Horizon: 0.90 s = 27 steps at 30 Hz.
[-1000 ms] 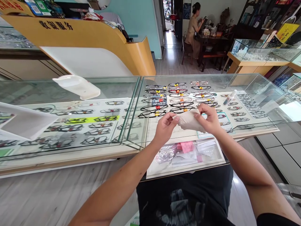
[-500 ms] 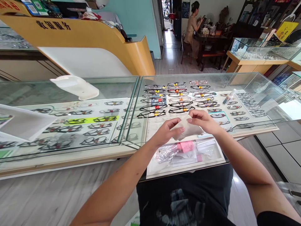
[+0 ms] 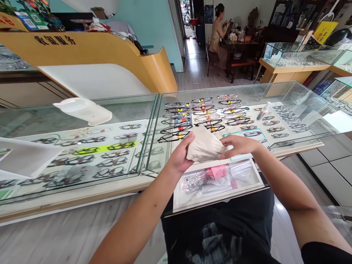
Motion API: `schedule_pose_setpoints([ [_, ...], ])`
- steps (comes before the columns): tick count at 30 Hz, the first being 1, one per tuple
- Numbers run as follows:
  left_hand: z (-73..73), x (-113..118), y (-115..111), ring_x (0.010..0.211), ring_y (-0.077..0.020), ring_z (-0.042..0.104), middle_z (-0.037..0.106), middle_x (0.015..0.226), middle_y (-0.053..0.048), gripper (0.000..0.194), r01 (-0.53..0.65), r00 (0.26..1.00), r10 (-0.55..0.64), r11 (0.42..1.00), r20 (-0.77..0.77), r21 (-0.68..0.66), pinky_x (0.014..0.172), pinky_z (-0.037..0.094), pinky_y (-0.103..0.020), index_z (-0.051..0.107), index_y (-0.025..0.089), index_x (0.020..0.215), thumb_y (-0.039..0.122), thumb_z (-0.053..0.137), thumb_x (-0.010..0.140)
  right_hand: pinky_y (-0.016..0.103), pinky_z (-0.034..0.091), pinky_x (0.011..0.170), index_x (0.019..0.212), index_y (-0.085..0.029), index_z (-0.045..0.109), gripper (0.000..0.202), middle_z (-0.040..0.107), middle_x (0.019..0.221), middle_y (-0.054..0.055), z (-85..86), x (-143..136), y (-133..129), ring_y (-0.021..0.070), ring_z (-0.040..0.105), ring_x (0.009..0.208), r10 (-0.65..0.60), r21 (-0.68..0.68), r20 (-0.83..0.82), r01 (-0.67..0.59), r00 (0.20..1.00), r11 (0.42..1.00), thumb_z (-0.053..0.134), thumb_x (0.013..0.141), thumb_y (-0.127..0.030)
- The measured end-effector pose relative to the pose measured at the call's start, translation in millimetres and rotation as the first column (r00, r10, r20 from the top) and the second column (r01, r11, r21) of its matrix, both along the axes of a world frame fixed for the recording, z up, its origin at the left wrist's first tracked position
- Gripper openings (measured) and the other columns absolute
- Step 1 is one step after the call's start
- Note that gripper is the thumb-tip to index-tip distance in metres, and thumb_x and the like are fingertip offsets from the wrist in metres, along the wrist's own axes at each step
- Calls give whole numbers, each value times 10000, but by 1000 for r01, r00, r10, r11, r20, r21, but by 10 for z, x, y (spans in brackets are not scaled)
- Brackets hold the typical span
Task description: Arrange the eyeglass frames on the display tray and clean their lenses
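A cream-coloured cloth (image 3: pixel 205 143) is stretched between my two hands above the front of the glass counter. My left hand (image 3: pixel 180 156) grips its left side, with the thumb up along the edge and the other fingers hidden behind it. The right lower corner is pinched between the thumb and fingers of my right hand (image 3: pixel 238 145). Just beyond the cloth, rows of eyeglasses (image 3: pixel 176 136) show on the counter, several with coloured tags. Below my hands, an open drawer (image 3: pixel 178 200) contains clear plastic packets and a pink slip (image 3: pixel 218 171).
A small white spray bottle (image 3: pixel 263 112) stands on the glass counter (image 3: pixel 275 88) to the right. On the left are a white curved tray (image 3: pixel 85 109) and a white box-like object (image 3: pixel 30 156). Farther back, a person (image 3: pixel 218 36) sits at a dark table beyond the yellow cash desk (image 3: pixel 110 47).
The cloth has been spread wider and raised, showing a broad flat face. My left hand has shifted left to its side edge, while my right hand has moved down to its lower corner.
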State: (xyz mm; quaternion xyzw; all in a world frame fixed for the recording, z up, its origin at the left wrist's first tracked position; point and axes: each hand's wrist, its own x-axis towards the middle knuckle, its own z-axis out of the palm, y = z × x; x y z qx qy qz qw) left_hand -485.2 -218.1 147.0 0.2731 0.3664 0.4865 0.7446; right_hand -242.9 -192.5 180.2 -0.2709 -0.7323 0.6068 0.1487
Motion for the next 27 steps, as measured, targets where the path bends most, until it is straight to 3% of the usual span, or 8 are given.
schedule_pose_setpoints([
  [3, 17, -2, 25, 1256, -357, 748, 835, 1123, -120, 450, -110, 993, 111, 993, 27, -31, 1108, 606, -465, 732, 148, 1189, 378, 782, 806, 319, 510, 830, 909, -149, 774, 323, 746, 868, 17, 5, 18, -3, 179, 636, 844, -112, 26, -45, 113, 993, 993, 855, 805, -444],
  [6, 22, -12, 49, 1279, -364, 738, 841, 1127, -115, 465, -144, 987, 143, 990, 67, 9, 1119, 601, -473, 748, 145, 1196, 326, 779, 769, 309, 502, 782, 884, -167, 760, 347, 716, 848, 8, 0, 45, 0, 165, 612, 797, -269, -13, -135, 270, 954, 963, 885, 774, -471],
  [10, 2, -23, 62, 1248, -362, 751, 840, 1160, -108, 554, -98, 992, 93, 994, 79, 53, 1075, 619, -478, 751, 153, 1270, 290, 770, 733, 304, 466, 780, 775, -203, 714, 344, 629, 766, -19, -36, 58, 25, 152, 551, 772, -509, -6, -241, 523, 827, 853, 879, 768, -505],
  [12, -14, -31, 57, 1192, -353, 771, 843, 1131, -92, 614, -82, 995, 77, 994, 67, 73, 1022, 636, -470, 740, 171, 1319, 264, 775, 713, 310, 464, 813, 735, -215, 691, 347, 605, 755, -19, -57, 45, 39, 158, 545, 792, -573, -29, -293, 592, 765, 805, 854, 778, -519],
  [17, -29, -57, 35, 939, -254, 793, 835, 983, -35, 661, -7, 999, 1, 993, 52, 121, 794, 632, -321, 736, 194, 1331, 248, 814, 677, 298, 454, 791, 716, -227, 655, 313, 569, 764, -19, -62, 1, 41, 155, 516, 780, -629, -86, -369, 649, 684, 756, 802, 782, -496],
  [21, -23, -62, 27, 712, -152, 716, 786, 858, -3, 490, 117, 991, -125, 982, 46, 146, 650, 558, -230, 784, 178, 1121, 330, 886, 667, 289, 412, 699, 726, -232, 612, 344, 520, 734, -26, -33, -6, 16, 148, 464, 722, -653, -69, -355, 677, 670, 732, 782, 793, -523],
  [24, -22, -69, 14, 669, -134, 669, 740, 795, 2, 448, 215, 976, -218, 964, 0, 156, 631, 528, -223, 790, 176, 990, 405, 953, 640, 288, 389, 654, 767, -236, 597, 380, 506, 717, -32, 3, -16, -23, 141, 446, 677, -629, -47, -321, 652, 708, 757, 784, 823, -562],
  [27, -21, -70, -24, 729, -170, 686, 749, 847, -37, 503, 348, 937, -335, 922, -101, 169, 663, 520, -248, 801, 175, 1000, 530, 951, 675, 282, 381, 623, 783, -231, 582, 457, 519, 721, -32, 35, -53, -79, 135, 459, 662, -569, -37, -259, 580, 781, 814, 801, 818, -631],
])
